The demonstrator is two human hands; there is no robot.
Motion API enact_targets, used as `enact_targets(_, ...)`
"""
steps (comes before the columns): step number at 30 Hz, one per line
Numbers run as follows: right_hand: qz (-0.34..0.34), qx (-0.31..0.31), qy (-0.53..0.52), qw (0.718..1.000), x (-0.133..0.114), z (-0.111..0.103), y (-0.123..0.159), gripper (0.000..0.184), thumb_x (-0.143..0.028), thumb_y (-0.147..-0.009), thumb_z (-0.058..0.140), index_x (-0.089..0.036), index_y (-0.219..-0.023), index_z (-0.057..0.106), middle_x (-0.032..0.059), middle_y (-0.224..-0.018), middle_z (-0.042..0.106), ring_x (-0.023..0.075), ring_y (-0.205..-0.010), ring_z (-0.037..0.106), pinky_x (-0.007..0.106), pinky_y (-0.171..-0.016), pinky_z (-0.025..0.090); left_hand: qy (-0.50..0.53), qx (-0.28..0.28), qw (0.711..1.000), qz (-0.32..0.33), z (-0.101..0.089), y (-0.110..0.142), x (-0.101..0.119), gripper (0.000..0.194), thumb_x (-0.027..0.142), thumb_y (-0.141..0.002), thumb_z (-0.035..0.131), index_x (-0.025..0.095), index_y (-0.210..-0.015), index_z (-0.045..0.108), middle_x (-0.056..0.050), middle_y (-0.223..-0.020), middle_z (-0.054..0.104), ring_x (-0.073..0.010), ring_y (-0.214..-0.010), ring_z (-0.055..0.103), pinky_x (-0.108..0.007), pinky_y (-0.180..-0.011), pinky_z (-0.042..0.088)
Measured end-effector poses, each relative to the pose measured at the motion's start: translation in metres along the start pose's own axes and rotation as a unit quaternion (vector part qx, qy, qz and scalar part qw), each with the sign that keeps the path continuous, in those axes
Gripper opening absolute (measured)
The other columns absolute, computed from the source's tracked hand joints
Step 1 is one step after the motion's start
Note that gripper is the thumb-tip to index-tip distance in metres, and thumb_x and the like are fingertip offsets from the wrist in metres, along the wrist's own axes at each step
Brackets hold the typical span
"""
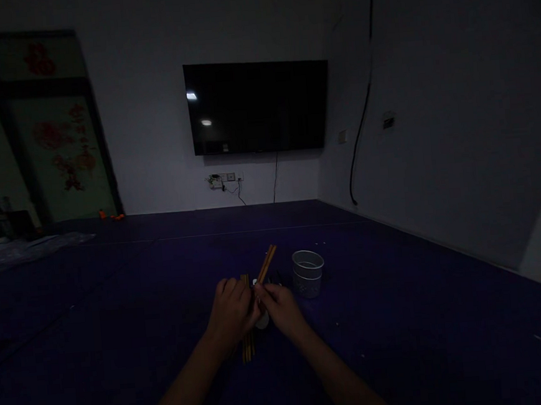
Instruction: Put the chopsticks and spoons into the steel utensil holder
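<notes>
A pair of wooden chopsticks (pixel 266 263) slants up and away from between my two hands. My right hand (pixel 281 306) pinches them near their lower end. Right against it, my left hand (pixel 232 308) is closed with its fingers curled; what its fingertips grip is hidden. More chopsticks (pixel 248 348) lie on the dark blue floor under my left hand, partly covered by it. Just below my fingers shows a pale rounded thing (pixel 262 321), perhaps a spoon's bowl. A metal cylindrical holder (pixel 308 274) with small holes stands upright to the right of my right hand.
The room is dim. A television (pixel 258 107) hangs on the far wall, with sockets and wires (pixel 222 180) below. A black cable (pixel 362 123) runs down the right wall. Crumpled plastic sheeting (pixel 26 251) lies at the left, and small orange objects (pixel 118 217) sit near the door.
</notes>
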State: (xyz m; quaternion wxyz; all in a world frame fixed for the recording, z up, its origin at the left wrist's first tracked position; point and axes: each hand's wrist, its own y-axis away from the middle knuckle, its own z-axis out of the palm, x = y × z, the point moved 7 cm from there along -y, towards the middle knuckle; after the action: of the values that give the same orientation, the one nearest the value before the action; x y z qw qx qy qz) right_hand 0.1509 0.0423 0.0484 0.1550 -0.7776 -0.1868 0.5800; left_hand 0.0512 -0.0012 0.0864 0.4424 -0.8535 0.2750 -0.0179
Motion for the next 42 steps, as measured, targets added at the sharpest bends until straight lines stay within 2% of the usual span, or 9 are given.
enact_targets(3, 0.006, 0.025, -0.065, 0.998, -0.003, -0.002, 0.001, 0.05, -0.062, -0.077, 0.048, -0.017, -0.056, 0.05, -0.0022, -0.052, 0.048, 0.0106, -0.05, 0.045, 0.021, -0.047, 0.034, 0.021, 0.04, 0.998, 0.047, -0.003, 0.002, 0.011, 0.013, 0.023, -0.081, 0.047, 0.017, -0.08, 0.059, -0.005, -0.076, 0.059, -0.0192, -0.078, 0.049, -0.038, -0.082, 0.036)
enact_targets(8, 0.015, 0.042, -0.115, 0.992, -0.007, -0.004, 0.002, 0.049, -0.062, -0.073, 0.054, -0.016, -0.056, 0.052, -0.0026, -0.052, 0.047, 0.0096, -0.05, 0.043, 0.021, -0.046, 0.033, 0.034, 0.048, 0.997, 0.05, -0.003, 0.004, 0.013, 0.014, 0.023, -0.082, 0.045, 0.017, -0.081, 0.058, -0.006, -0.078, 0.06, -0.0194, -0.08, 0.05, -0.038, -0.084, 0.036)
enact_targets(15, 0.046, 0.115, -0.13, 0.984, -0.012, -0.024, 0.005, 0.054, -0.067, -0.074, 0.049, -0.014, -0.067, 0.062, -0.0044, -0.044, 0.044, 0.0096, -0.041, 0.04, 0.022, -0.041, 0.031, 0.086, 0.066, 0.991, 0.072, -0.008, 0.012, 0.006, 0.04, 0.045, -0.089, 0.031, 0.016, -0.095, 0.058, -0.008, -0.083, 0.061, -0.0217, -0.084, 0.051, -0.04, -0.083, 0.036)
enact_targets(20, -0.005, 0.232, -0.082, 0.969, -0.051, -0.078, -0.009, 0.053, -0.065, -0.073, 0.052, -0.014, -0.068, 0.064, -0.0032, -0.045, 0.046, 0.0107, -0.043, 0.043, 0.022, -0.042, 0.03, 0.149, 0.111, 0.982, -0.013, -0.001, 0.023, -0.014, 0.051, 0.049, -0.089, 0.022, 0.016, -0.106, 0.055, -0.01, -0.089, 0.061, -0.0229, -0.086, 0.053, -0.04, -0.08, 0.039)
enact_targets(25, -0.046, 0.313, -0.077, 0.945, -0.1, -0.148, -0.041, 0.055, -0.067, -0.071, 0.052, -0.013, -0.07, 0.065, -0.0032, -0.045, 0.046, 0.01, -0.041, 0.04, 0.022, -0.042, 0.028, 0.179, 0.089, 0.958, -0.204, 0.026, 0.026, -0.04, 0.039, 0.043, -0.09, 0.031, 0.018, -0.106, 0.056, -0.007, -0.085, 0.061, -0.0211, -0.081, 0.055, -0.036, -0.074, 0.043)
enact_targets(29, -0.066, 0.342, 0.101, 0.932, -0.119, -0.191, -0.056, 0.053, -0.063, -0.074, 0.049, -0.013, -0.068, 0.068, 0.0015, -0.05, 0.053, 0.0131, -0.047, 0.046, 0.025, -0.046, 0.03, 0.202, 0.063, 0.934, -0.29, 0.045, 0.027, -0.052, 0.036, 0.041, -0.09, 0.032, 0.019, -0.1, 0.057, -0.007, -0.085, 0.062, -0.0211, -0.081, 0.057, -0.037, -0.075, 0.044)
enact_targets(31, -0.048, 0.339, 0.199, 0.918, -0.113, -0.203, -0.06, 0.052, -0.06, -0.076, 0.046, -0.014, -0.068, 0.069, 0.0048, -0.054, 0.059, 0.0166, -0.052, 0.052, 0.027, -0.049, 0.032, 0.205, 0.046, 0.931, -0.297, 0.05, 0.027, -0.053, 0.034, 0.04, -0.09, 0.032, 0.019, -0.097, 0.058, -0.007, -0.085, 0.062, -0.021, -0.081, 0.058, -0.037, -0.075, 0.043)
enact_targets(35, -0.009, 0.27, 0.323, 0.907, -0.087, -0.206, -0.071, 0.045, -0.051, -0.082, 0.044, -0.016, -0.069, 0.07, 0.0069, -0.059, 0.064, 0.0183, -0.057, 0.057, 0.026, -0.052, 0.034, 0.187, 0.015, 0.945, -0.27, 0.05, 0.022, -0.044, 0.029, 0.035, -0.089, 0.035, 0.02, -0.094, 0.059, -0.006, -0.081, 0.062, -0.0204, -0.081, 0.058, -0.034, -0.072, 0.042)
enact_targets(42, 0.062, 0.155, 0.397, 0.902, -0.051, -0.189, -0.084, 0.04, -0.041, -0.086, 0.046, -0.016, -0.064, 0.068, 0.0086, -0.063, 0.066, 0.0164, -0.059, 0.059, 0.024, -0.051, 0.033, 0.125, -0.039, 0.958, -0.256, 0.046, 0.022, -0.043, 0.025, 0.03, -0.088, 0.036, 0.02, -0.089, 0.06, -0.005, -0.076, 0.062, -0.02, -0.078, 0.057, -0.031, -0.067, 0.038)
